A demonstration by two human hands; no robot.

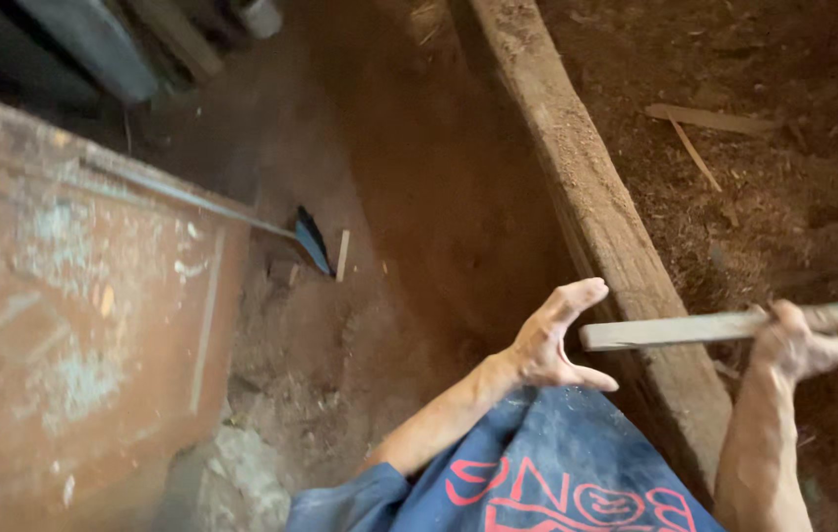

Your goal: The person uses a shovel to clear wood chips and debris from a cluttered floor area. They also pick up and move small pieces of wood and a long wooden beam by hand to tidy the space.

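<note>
Overhead, the right hand [813,340] has its grip clamped round a pale wooden stick [724,326]. The left hand [552,340] is spread apart just off the stick's near end, holding nothing. Likely risk: the stick's free end jabbing that open palm, or catching the timber beam [586,197] below. No packages or signs show on the dirt floor [389,246].

Dim warm reddish light, brightest on the wooden beam [591,197] and dirt at upper right, deep shadow top left, whole frame soft with motion blur, right hand [813,340] and the stick [714,327] smeared, left panel [64,315] blurred and stretched near edge.
</note>
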